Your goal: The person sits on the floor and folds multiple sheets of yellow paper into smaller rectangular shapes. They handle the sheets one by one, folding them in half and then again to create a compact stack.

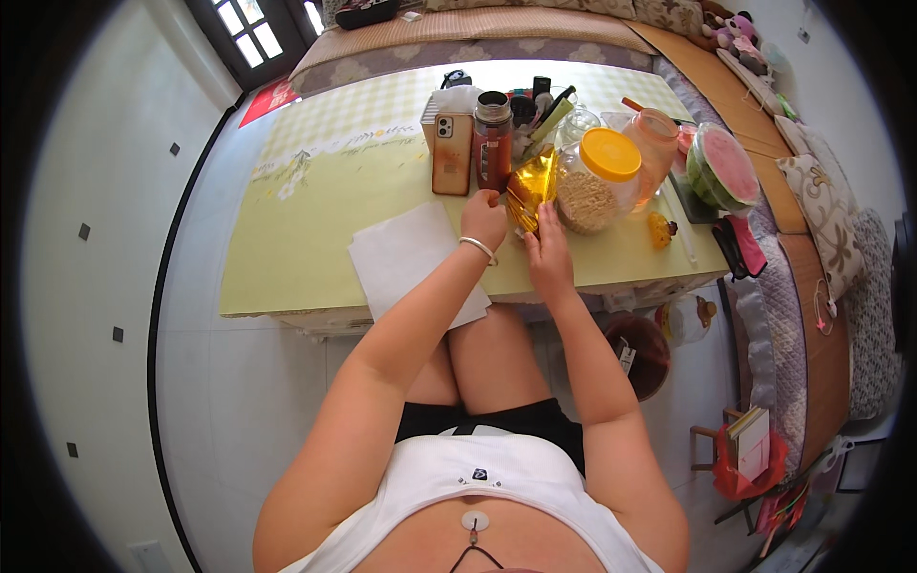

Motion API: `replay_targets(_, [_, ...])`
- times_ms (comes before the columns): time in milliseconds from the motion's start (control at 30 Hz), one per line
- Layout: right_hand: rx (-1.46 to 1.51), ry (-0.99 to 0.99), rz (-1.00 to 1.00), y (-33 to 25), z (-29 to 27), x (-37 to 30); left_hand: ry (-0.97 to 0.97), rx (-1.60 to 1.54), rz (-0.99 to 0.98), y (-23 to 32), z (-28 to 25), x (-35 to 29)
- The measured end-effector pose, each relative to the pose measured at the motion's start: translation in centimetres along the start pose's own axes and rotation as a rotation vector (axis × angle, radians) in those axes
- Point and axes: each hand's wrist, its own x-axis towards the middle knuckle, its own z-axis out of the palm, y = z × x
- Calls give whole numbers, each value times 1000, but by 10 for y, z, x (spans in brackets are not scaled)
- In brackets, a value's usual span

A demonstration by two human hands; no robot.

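Observation:
A shiny gold foil piece (pixel 535 183) stands creased and tilted near the front of the table, beside a jar. My right hand (pixel 550 256) has its fingers along the foil's near right side and its thumb at the lower edge, gripping it. Just left of the foil, my left hand (pixel 484 220) is closed, its thumb on top; whatever lies inside the fingers is hidden. Directly beyond that hand stands a dark red bottle (pixel 493 153) without a lid. A phone (pixel 451 158) leans upright left of the bottle. White paper sheets (pixel 401 253) lie under my left forearm and overhang the table edge.
A yellow-lidded jar (pixel 587 196) of grain-like pieces stands to the right, with a pinkish clear jar (pixel 654 143) behind. Cut watermelon (pixel 728 167) and a small yellow toy (pixel 660 230) are farther right. A brown bin (pixel 650 358) sits on the floor below the table edge.

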Motion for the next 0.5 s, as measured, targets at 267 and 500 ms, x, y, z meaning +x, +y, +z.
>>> replay_targets(267, [-70,75,-104,-11,-5,-3,-157,193,185,10,-88,-43])
replay_targets(500, [-89,-607,-507,-56,12,-31,-60,481,432,-31,-188,-95])
